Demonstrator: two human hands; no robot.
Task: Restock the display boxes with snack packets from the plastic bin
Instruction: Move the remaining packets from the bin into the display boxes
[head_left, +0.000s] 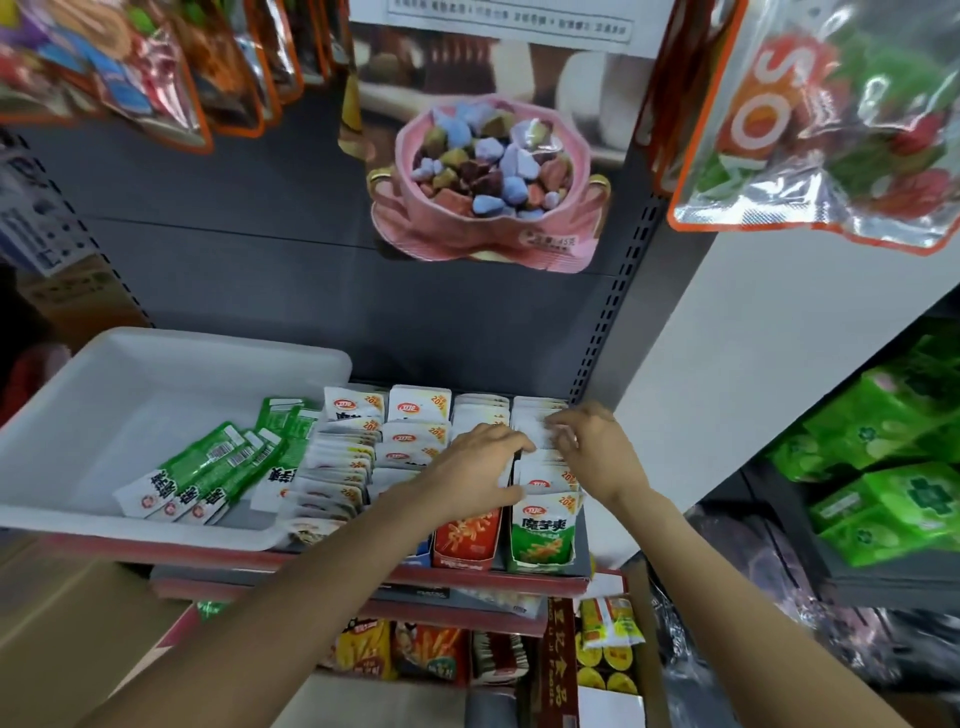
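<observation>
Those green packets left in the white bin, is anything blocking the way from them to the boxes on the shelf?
Mostly no. The green packets lie loose in the white bin, uncovered, just left of the display boxes. Only the bin's low right wall stands between. Both hands, the left hand and right hand, are at the rightmost box.

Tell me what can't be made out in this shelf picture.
- Head view: the left hand and forearm cover part of the orange display box.
- The right hand blurs over the packets in the green display box; its grip is unclear.
- The white plastic bin is cut off at the left edge.
</observation>
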